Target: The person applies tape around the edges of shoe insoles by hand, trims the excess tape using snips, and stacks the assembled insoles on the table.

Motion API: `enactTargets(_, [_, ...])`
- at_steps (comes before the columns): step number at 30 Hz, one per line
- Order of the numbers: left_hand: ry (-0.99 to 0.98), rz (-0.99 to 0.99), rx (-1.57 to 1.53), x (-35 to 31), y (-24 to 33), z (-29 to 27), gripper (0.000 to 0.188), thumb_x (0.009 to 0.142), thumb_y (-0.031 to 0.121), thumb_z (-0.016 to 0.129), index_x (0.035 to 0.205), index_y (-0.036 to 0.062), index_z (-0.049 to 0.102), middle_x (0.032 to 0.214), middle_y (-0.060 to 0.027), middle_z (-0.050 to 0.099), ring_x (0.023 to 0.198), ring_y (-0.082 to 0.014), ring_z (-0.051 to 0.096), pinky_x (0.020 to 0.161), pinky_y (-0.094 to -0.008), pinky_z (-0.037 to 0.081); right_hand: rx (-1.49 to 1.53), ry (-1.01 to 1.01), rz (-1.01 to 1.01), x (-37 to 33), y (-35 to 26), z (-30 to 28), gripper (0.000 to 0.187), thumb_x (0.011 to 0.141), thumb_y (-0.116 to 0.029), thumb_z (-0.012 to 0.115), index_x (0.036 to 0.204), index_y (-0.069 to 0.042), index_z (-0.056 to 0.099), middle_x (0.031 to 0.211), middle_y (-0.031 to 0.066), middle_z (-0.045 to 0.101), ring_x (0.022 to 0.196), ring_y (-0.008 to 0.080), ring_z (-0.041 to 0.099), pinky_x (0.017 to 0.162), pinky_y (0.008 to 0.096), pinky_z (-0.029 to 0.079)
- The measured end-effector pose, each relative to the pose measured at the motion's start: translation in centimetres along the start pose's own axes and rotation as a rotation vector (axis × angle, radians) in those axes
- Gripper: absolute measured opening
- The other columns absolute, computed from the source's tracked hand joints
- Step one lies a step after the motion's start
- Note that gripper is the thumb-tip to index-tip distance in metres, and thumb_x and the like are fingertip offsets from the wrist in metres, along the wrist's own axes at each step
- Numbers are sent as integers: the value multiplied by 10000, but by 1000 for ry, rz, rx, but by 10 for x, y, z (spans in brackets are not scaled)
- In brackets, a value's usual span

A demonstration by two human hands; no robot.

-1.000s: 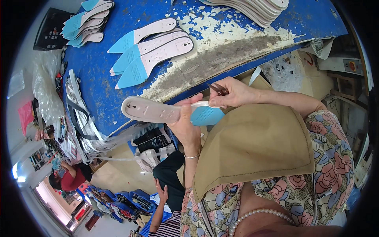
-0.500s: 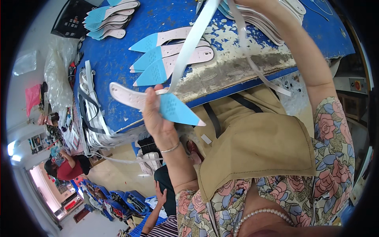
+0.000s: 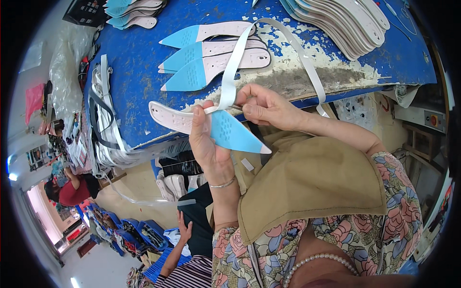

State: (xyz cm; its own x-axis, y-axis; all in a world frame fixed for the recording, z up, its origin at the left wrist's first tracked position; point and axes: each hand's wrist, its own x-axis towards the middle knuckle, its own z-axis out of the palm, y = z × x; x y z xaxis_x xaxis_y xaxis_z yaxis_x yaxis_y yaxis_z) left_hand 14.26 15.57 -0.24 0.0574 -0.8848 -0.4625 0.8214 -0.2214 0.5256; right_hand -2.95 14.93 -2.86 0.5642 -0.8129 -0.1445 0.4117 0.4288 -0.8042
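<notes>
My left hand grips a pointed shoe insole, pale pink at the heel and light blue at the toe, just off the table's front edge. A white strip meets the insole's far edge beside my left thumb. From there it loops up over the table and hangs down past my right forearm. My right hand is closed with fingers pinched, just right of where strip and insole meet. A thin dark thing shows at its fingertips, too small to make out.
Several similar insoles lie on the worn blue table. A large stack of insoles stands at the far right. White strips hang over the left edge. Below left, a seated person in a striped top is close by.
My right hand has come down from the far stack to beside the insole, fingers now pinched. My left hand and insole have shifted slightly right. The strip's loop hangs lower, released at its top.
</notes>
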Motion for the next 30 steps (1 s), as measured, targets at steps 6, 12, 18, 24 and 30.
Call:
enactTargets(6, [-4,-41,-1,-3,-14,1,128,849,127,593,932,35,557,890,-95,617,831,-190,603,738,-329,518,55,75,-83,3,2,12,161,922,-191,514,981,-65,432,669,-53,467,580,-5,366,496,166,283])
enactTargets(12, [-14,-26,57,0,-17,2,156,846,136,601,946,31,545,883,-110,612,785,-202,614,665,-314,537,-99,98,-134,-4,6,-7,289,923,-235,511,1131,-53,428,685,-12,473,551,27,394,484,171,286])
enactTargets(18, [-107,145,426,-11,-16,11,325,872,265,591,888,-59,570,814,-122,614,712,-190,615,635,-300,524,-204,179,-41,-5,-23,-32,222,925,-249,497,970,-36,536,622,-20,434,513,44,368,467,183,285])
enactTargets(24, [-12,149,729,-21,-41,8,323,875,300,594,849,-22,614,771,-39,590,680,-105,529,623,-237,416,-691,-154,-138,-6,-20,-35,306,891,-190,554,665,5,486,567,14,384,515,77,338,471,260,304])
enactTargets(30, [-74,171,726,-24,-49,7,287,862,264,618,823,-21,629,773,-28,595,690,-90,511,634,-230,399,-745,-80,-187,-21,4,-30,467,872,-178,581,532,-17,304,490,41,240,472,129,254,427,323,246])
